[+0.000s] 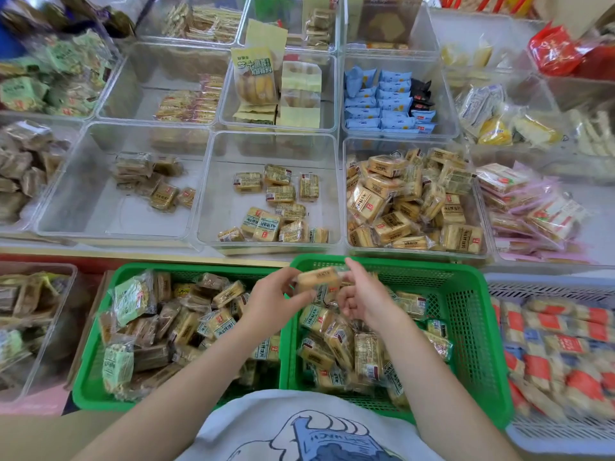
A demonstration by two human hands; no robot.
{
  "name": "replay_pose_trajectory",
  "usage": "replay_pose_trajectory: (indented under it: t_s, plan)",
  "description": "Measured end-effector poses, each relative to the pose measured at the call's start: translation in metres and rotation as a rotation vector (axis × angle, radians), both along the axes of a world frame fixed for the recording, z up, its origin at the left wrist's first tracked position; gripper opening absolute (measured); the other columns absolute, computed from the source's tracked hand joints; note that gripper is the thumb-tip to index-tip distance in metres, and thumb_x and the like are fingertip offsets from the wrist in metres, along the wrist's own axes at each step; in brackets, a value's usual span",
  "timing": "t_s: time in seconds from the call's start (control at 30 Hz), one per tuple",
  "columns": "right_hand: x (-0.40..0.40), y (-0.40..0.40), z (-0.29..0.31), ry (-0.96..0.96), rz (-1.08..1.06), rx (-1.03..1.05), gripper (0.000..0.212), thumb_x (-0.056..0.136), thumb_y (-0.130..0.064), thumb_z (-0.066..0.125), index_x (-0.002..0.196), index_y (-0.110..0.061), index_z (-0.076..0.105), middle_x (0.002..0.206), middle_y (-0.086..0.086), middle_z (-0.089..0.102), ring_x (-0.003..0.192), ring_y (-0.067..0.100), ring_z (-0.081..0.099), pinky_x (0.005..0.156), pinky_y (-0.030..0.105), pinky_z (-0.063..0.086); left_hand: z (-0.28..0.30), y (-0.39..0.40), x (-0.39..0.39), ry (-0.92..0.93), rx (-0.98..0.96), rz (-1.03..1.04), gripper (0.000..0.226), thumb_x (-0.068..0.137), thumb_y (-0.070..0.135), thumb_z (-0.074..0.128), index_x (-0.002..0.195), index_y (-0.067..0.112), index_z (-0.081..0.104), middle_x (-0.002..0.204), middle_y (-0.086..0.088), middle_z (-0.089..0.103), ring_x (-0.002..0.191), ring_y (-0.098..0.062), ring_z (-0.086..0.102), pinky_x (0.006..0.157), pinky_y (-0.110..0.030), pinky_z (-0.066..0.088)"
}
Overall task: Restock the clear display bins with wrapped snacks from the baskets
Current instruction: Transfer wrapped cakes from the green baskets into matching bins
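Your left hand and right hand meet above the inner wall shared by the two green baskets, and between them you hold one wrapped snack, a tan bar in clear film. The fingers of your left hand curl round its left end; your right hand pinches the other end, with its forefinger pointing up and the other fingers bent. The picture is blurred here, so the exact grip on the right end is hard to tell.

The left basket holds mixed packs, some pale green. The right basket holds more tan bars, piled toward its left side.

On the tabletop behind the baskets stand clear bins. The middle bin holds a thin scatter of the same bars; the bin to its right is heaped with them.
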State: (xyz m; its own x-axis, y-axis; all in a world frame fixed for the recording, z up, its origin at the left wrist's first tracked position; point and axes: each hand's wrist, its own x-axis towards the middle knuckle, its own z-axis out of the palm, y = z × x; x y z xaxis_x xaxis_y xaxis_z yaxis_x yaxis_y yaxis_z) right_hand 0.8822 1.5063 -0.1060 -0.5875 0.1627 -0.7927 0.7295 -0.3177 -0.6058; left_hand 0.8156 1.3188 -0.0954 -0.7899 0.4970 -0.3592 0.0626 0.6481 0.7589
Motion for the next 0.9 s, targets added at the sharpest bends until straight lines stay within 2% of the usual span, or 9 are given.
replay_pose_trajectory:
  t_s: [0.1,0.17,0.23,0.33,0.4,0.53,0.67,0.8,0.9]
  plan:
    - [0.006,0.007,0.000,0.021,-0.035,0.215,0.045,0.106,-0.046,0.037,0.110,-0.012,0.066,0.066,0.004,0.058,0.053,0.016,0.050,0.055,0.031,0.044,0.008,0.002,-0.009,-0.406,0.158,0.328,0.030,0.090,0.036,0.072,0.109,0.014,0.069,0.086,0.000,0.075,0.072,-0.013,0.071,0.066,-0.026,0.059]
    - [0.011,0.011,-0.007,0.036,0.022,0.515,0.030,0.105,-0.034,0.044,0.110,-0.013,0.065,0.077,0.002,0.061,0.063,0.017,0.054,0.063,0.034,0.048,0.009,0.002,-0.015,-0.481,0.207,0.440,0.033,0.089,0.037,0.072,0.110,0.011,0.070,0.084,-0.002,0.075,0.074,-0.016,0.073,0.070,-0.028,0.060]
    - [0.019,0.016,-0.016,0.011,0.252,0.918,0.023,0.102,-0.028,0.049,0.115,-0.013,0.062,0.099,0.002,0.062,0.083,0.017,0.058,0.070,0.034,0.052,0.010,0.004,-0.024,-0.532,0.282,0.520,0.038,0.089,0.037,0.072,0.111,0.006,0.067,0.090,-0.008,0.074,0.078,-0.020,0.074,0.073,-0.029,0.060]
    - [0.029,0.018,-0.034,-0.089,0.525,1.209,0.043,0.099,-0.037,0.056,0.137,-0.018,0.051,0.129,0.008,0.050,0.116,0.022,0.049,0.090,0.036,0.052,0.014,0.014,-0.042,-0.629,0.449,0.623,0.039,0.093,0.031,0.067,0.119,0.002,0.062,0.105,-0.014,0.073,0.093,-0.024,0.074,0.079,-0.028,0.060]
    - [0.032,0.014,-0.043,-0.136,0.571,1.170,0.056,0.095,-0.045,0.060,0.144,-0.022,0.044,0.136,0.009,0.044,0.123,0.023,0.047,0.099,0.040,0.049,0.016,0.021,-0.054,-0.672,0.525,0.655,0.039,0.097,0.021,0.062,0.130,-0.001,0.057,0.114,-0.013,0.072,0.101,-0.023,0.072,0.086,-0.029,0.059]
    - [0.036,0.007,-0.056,-0.114,0.549,1.191,0.065,0.088,-0.039,0.071,0.144,-0.024,0.041,0.138,0.008,0.038,0.119,0.022,0.049,0.097,0.038,0.046,0.015,0.019,-0.057,-0.625,0.429,0.602,0.040,0.101,0.011,0.054,0.139,0.000,0.048,0.120,-0.013,0.068,0.103,-0.024,0.071,0.091,-0.034,0.057]
    - [0.034,0.008,-0.053,-0.103,0.428,1.132,0.048,0.087,-0.028,0.069,0.130,-0.022,0.048,0.126,0.006,0.042,0.104,0.019,0.049,0.087,0.032,0.049,0.010,0.008,-0.037,-0.552,0.238,0.490,0.031,0.100,0.010,0.055,0.130,0.008,0.060,0.112,-0.009,0.072,0.096,-0.022,0.073,0.085,-0.033,0.060]
    - [0.032,0.012,-0.022,0.057,0.147,0.714,0.014,0.095,-0.033,0.058,0.101,-0.020,0.056,0.097,0.001,0.056,0.078,0.013,0.051,0.063,0.024,0.041,0.011,0.004,-0.011,-0.418,0.082,0.271,0.026,0.097,0.021,0.062,0.123,0.023,0.064,0.112,0.001,0.071,0.097,-0.015,0.070,0.079,-0.027,0.057]
    - [0.030,0.008,0.001,0.112,0.005,0.319,0.028,0.097,-0.043,0.049,0.091,-0.020,0.064,0.083,0.001,0.062,0.072,0.016,0.055,0.065,0.031,0.043,0.015,0.005,0.001,-0.386,0.093,0.094,0.035,0.094,0.033,0.067,0.127,0.036,0.057,0.116,0.014,0.064,0.104,-0.009,0.064,0.079,-0.023,0.054]
